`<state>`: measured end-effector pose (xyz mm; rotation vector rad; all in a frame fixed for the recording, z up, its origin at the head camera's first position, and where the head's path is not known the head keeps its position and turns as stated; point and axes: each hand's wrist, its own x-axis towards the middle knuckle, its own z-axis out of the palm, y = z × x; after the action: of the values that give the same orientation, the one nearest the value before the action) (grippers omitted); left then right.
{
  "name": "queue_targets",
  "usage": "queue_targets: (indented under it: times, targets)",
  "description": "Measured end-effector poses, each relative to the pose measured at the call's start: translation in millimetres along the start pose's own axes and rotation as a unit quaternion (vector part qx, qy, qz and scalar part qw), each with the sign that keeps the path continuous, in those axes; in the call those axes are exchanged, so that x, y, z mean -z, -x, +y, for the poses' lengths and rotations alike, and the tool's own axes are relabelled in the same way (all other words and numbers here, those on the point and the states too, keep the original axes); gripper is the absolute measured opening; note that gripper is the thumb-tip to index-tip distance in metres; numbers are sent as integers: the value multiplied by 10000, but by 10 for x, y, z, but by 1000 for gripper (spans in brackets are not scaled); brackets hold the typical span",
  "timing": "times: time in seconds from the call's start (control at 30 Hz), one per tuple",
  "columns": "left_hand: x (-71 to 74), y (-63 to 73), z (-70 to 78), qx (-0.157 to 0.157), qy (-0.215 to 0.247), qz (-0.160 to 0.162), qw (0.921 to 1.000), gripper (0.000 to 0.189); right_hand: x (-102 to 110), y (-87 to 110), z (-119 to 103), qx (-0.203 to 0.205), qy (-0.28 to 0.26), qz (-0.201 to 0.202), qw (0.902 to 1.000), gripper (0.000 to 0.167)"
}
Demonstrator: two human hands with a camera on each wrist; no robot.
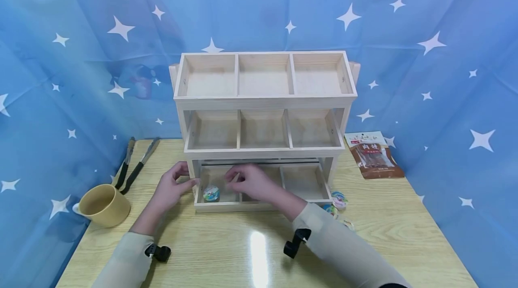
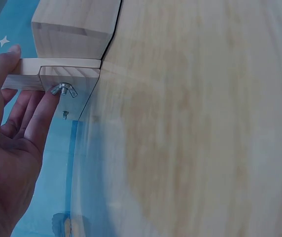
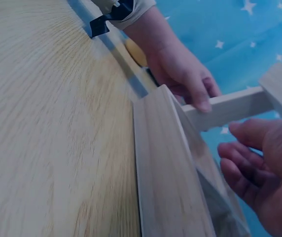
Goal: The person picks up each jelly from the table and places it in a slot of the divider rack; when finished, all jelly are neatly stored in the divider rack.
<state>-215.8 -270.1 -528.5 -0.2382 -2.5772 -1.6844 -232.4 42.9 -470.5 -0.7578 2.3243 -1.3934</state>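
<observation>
Left hand (image 1: 172,185) is pinching a side rail (image 2: 74,63) of the shelf (image 1: 265,103) (likely light, rigid, best held there), right hand (image 1: 252,182) is hovering loosely curled, seemingly empty, over its bottom tray (image 1: 226,208) near a packet (image 1: 211,193), the shelf standing on the table (image 1: 202,252).

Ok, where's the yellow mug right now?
In the head view, the yellow mug stands on the table at left, beside two black-handled tools.
</observation>
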Motion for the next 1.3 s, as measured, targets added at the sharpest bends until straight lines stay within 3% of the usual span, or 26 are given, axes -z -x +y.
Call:
queue_targets:
  times: [0.13, 0.4, 0.6, 0.8, 0.97, 1.3]
  targets:
    - [1, -2, 0, 7, -42, -14, 10000, 43, 150, 215, 28, 69, 85, 238, 9997, 21]
    - [15, -6, -11, -46, -119, 20, 9999, 40, 420, 693, 187, 127, 24, 515, 9986, 20]
    - [37, 17, 4, -7, -175, 30, 9998, 40, 624, 1056, 297, 135, 366, 801, 9960, 15]
    - [19, 9, 10, -57, -133, -55, 9999, 41, 850, 1437, 464, 234, 873, 1172, 9890, 16]
    - [13, -1, 7, -87, -118, -42, 9999, 39, 998, 1696, 579, 506, 990, 1502, 9824, 17]
    - [11, -1, 2, -36, -140, -42, 9999, 40, 1141, 2055, 770, 580, 1374, 1844, 9715, 27]
